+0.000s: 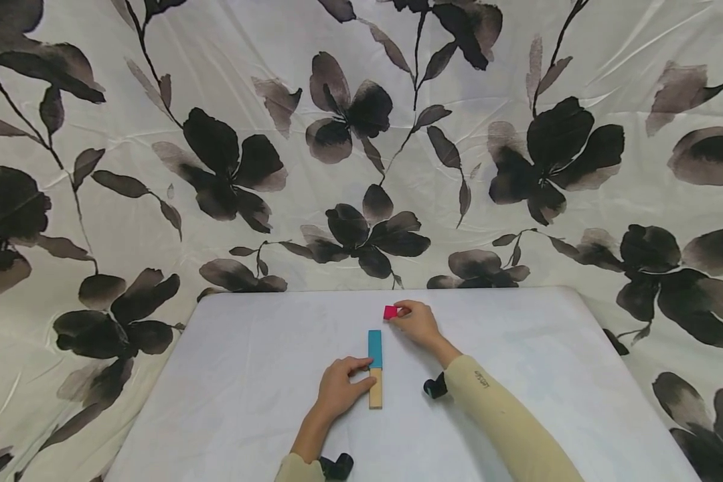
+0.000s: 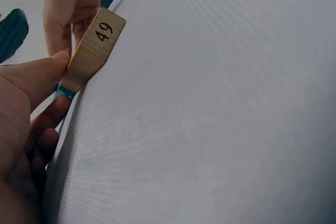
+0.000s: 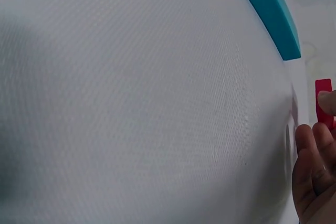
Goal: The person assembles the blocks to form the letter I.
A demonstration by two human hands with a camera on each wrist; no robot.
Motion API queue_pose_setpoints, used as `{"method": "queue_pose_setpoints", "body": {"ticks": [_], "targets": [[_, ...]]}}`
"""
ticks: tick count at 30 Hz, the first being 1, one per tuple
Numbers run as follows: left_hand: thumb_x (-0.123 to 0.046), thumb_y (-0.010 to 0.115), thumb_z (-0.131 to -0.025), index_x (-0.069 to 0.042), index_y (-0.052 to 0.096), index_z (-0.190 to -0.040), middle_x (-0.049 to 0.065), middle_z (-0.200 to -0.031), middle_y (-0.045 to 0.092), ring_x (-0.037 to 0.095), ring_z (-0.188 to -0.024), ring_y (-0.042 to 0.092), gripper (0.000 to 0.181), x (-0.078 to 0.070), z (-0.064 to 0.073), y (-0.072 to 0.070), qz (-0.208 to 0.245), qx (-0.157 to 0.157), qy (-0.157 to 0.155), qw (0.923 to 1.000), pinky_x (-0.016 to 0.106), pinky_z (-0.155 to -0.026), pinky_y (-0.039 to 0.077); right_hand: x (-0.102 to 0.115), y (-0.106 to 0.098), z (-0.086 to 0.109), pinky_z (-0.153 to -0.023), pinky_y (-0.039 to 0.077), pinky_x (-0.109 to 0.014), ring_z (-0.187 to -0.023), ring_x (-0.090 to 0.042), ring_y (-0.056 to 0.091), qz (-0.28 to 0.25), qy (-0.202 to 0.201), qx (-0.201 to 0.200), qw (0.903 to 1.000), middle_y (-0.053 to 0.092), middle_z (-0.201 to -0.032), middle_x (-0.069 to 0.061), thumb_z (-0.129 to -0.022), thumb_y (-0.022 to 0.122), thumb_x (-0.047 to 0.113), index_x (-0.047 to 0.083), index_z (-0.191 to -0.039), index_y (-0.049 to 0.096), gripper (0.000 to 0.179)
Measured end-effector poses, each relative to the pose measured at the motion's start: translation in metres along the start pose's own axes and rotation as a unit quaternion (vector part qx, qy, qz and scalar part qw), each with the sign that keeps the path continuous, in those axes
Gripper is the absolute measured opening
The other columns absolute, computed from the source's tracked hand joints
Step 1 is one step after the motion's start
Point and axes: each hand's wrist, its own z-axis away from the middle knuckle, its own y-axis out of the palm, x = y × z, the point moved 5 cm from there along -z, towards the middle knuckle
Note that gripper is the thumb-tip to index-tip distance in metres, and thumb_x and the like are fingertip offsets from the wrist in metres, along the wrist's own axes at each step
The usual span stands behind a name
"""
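Note:
A blue block (image 1: pixel 375 348) and a plain wooden block (image 1: pixel 376 393) lie end to end on the white table, the blue one farther away. On their left side rests my left hand (image 1: pixel 341 388), thumb at the wooden block and index fingertip at the blue one. In the left wrist view, the wooden block (image 2: pixel 97 45) bears the number 49, and a small part of the blue block (image 2: pixel 65 92) shows by my fingertip. My right hand (image 1: pixel 418 324) pinches a small red block (image 1: pixel 390 312) just beyond the blue block's far end. The right wrist view shows my thumb against the red block (image 3: pixel 324 98).
The white table (image 1: pixel 247 375) spreads around the blocks, its back edge close behind my right hand. A pale cloth with dark flowers (image 1: pixel 349 134) hangs behind it. Dark wrist devices sit at my left wrist (image 1: pixel 337 466) and right wrist (image 1: pixel 436 386).

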Motion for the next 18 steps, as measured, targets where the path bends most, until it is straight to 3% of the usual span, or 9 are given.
{"method": "queue_pose_setpoints", "body": {"ticks": [6, 18], "targets": [[-0.032, 0.077, -0.084, -0.017, 0.072, -0.118, -0.011, -0.095, 0.066, 0.011, -0.079, 0.052, 0.038, 0.0, -0.001, 0.0, -0.001, 0.0, 0.006, 1.0, 0.029, -0.07, 0.042, -0.003, 0.007, -0.003, -0.079, 0.05, -0.038, -0.086, -0.02, 0.06, 0.012, -0.002, -0.001, 0.9999, 0.067, -0.089, -0.004, -0.084, 0.076, 0.017, 0.005, -0.115, 0.07, 0.034], [-0.03, 0.077, -0.084, -0.016, 0.072, -0.118, -0.01, -0.096, 0.067, 0.009, -0.083, 0.054, 0.038, 0.0, 0.0, 0.001, 0.006, -0.005, 0.015, 0.9999, 0.03, -0.072, 0.044, 0.001, 0.017, -0.005, -0.077, 0.051, -0.037, -0.082, -0.016, 0.061, 0.005, -0.023, 0.001, 0.9997, 0.067, -0.088, -0.003, -0.082, 0.075, 0.015, 0.005, -0.112, 0.071, 0.032]]}}
